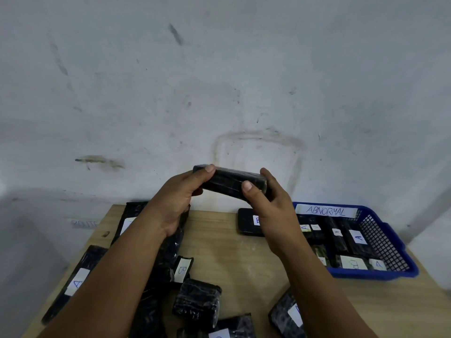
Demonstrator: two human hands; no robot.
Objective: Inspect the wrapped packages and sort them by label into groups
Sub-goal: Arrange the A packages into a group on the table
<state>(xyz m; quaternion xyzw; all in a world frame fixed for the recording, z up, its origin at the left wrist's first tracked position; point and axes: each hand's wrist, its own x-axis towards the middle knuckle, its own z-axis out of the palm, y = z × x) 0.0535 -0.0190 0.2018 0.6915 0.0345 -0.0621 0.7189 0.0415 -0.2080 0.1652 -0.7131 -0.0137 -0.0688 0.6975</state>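
Both hands hold one black wrapped package (228, 182) up in front of the wall, above the table. My left hand (179, 198) grips its left end with the thumb on top. My right hand (267, 198) grips its right end, thumb on the near face. No label shows on the held package. Several black wrapped packages with white labels lie on the wooden table (227, 254): one marked A (75, 284) at the left, one marked B (181, 269) near the middle, and another package (249, 222) behind my right hand.
A blue mesh basket (388, 240) tagged ABNORMAL stands at the right and holds several labelled packages. More packages lie along the table's near edge, including an unlabelled block (197, 302) and a labelled one (288, 315). A stained wall rises behind the table.
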